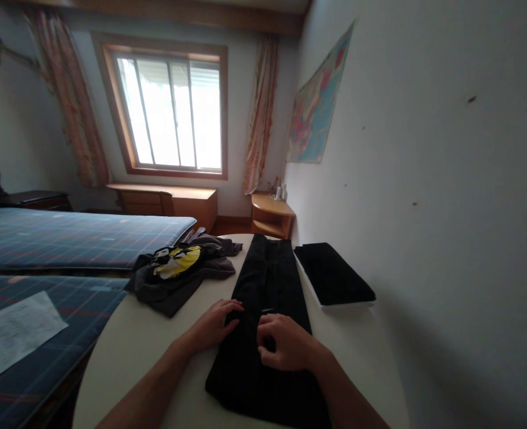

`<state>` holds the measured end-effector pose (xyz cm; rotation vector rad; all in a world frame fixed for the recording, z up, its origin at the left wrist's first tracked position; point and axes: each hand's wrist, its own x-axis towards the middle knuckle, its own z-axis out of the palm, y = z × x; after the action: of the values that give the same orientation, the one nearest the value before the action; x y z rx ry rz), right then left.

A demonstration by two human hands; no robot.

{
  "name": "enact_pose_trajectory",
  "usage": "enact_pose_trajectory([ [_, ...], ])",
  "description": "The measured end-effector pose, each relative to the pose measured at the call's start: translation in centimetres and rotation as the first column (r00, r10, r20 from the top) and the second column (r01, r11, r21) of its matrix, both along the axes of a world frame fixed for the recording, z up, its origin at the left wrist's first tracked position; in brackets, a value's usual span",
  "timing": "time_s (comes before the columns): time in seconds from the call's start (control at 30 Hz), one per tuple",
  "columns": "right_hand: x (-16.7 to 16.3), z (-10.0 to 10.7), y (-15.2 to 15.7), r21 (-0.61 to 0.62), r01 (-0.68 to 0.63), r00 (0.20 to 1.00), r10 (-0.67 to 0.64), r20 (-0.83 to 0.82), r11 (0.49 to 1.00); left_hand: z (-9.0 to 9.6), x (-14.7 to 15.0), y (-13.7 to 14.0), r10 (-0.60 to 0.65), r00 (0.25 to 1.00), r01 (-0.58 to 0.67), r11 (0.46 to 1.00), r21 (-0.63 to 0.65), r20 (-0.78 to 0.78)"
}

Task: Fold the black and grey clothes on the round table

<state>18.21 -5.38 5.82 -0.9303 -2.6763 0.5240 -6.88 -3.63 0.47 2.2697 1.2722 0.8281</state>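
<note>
Black cloth (pixel 267 274): It was laid in a long strip down the middle of the round table (pixel 124 339). It was placed under both hands, and its far end was stretched well past them.
Left hand (pixel 216 325): It was rested on the left edge of the black cloth. The fingers were bent over the top, and the thumb was held a little apart from them, so the hand was loosely spread. Most of the cloth was set to the right of it.
Right hand (pixel 285 342): It was placed over the right part of the cloth, with the fingers curled toward the thumb. Whether any cloth was pinched there could not be told.
White mark (pixel 267 310): It was shown on the cloth, just past the fingers of the right hand.
Gray cloth (pixel 156 292): It was heaped on the left side of the table, past the left hand, and a yellow print (pixel 180 262) was seen on it.
Flat stack (pixel 335 274): It was set at the right of the black cloth, black on top and white below.
Paper (pixel 17 333): It was laid on the blue bed (pixel 98 298), at the left.
</note>
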Motion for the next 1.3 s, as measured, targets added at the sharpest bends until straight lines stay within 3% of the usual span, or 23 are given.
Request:
enact_pose_trajectory([
  [0.23,1.0,-1.4,1.8,0.072,0.23,0.972,-0.226,-0.056,0.97,1.8,1.0,-1.6,-0.172,0.97,0.178,0.984,0.023,-0.174],
  [0.43,3.0,-2.8,3.2,-0.029,0.259,0.963,-0.26,-0.067,0.966,3.3,2.7,-3.9,-0.283,0.928,0.272,0.959,-0.08,-0.243],
  [0.67,3.9,-4.2,4.7,-0.062,0.323,0.944,-0.326,-0.055,0.945,4.0,4.8,-5.3,-0.367,0.871,0.389,0.921,0.003,-0.327],
  [0.87,4.5,-4.0,5.0,-0.095,0.315,0.947,-0.319,-0.039,0.944,3.9,6.2,-5.9,-0.397,0.841,0.451,0.889,0.071,-0.368],
  [1.03,4.5,-3.6,4.9,-0.081,0.316,0.943,-0.322,-0.087,0.945,4.1,6.8,-6.1,-0.404,0.884,0.444,0.883,0.151,-0.236],
  [1.13,4.4,-3.3,4.8,-0.077,0.334,0.931,-0.341,-0.127,0.94,4.2,6.8,-6.2,-0.443,0.866,0.475,0.874,0.105,-0.234],
  [1.3,4.4,-3.3,5.1,-0.078,0.334,0.919,-0.343,-0.193,0.939,3.8,6.3,-6.0,-0.412,0.847,0.431,0.902,-0.02,-0.337],
])
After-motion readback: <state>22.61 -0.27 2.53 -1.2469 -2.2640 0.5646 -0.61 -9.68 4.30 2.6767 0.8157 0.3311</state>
